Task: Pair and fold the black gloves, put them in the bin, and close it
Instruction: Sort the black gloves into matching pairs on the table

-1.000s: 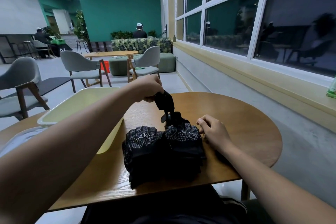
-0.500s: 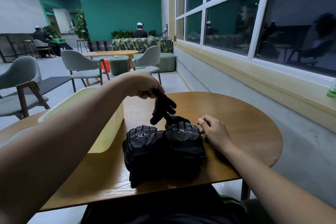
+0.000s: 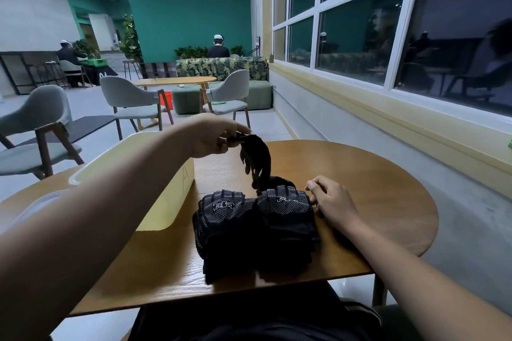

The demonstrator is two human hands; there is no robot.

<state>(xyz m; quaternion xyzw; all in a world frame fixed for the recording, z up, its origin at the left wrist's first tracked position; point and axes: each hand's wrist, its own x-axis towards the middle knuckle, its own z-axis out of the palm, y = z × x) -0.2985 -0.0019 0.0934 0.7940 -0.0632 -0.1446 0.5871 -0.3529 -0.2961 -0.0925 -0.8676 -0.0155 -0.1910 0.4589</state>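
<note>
Two stacks of folded black gloves lie side by side on the round wooden table point(image 3: 374, 188): the left stack point(image 3: 221, 230) and the right stack point(image 3: 285, 224). My left hand point(image 3: 213, 135) pinches one loose black glove point(image 3: 256, 159) by its cuff above the table, and its fingers dangle down to the back of the right stack. My right hand point(image 3: 329, 199) rests on the table with loosely curled fingers against the right stack's edge, holding nothing. A pale yellow bin point(image 3: 166, 202) stands open on the left, behind my left forearm.
A translucent lid point(image 3: 36, 207) lies left of the bin, mostly hidden by my arm. Grey chairs point(image 3: 133, 102), another wooden table and a green sofa stand behind. Two people sit far back. A windowed wall with a yellow ledge runs along the right.
My left hand has lifted the loose glove higher and a little leftward, so it now hangs by the cuff. My right hand has stayed beside the right stack.
</note>
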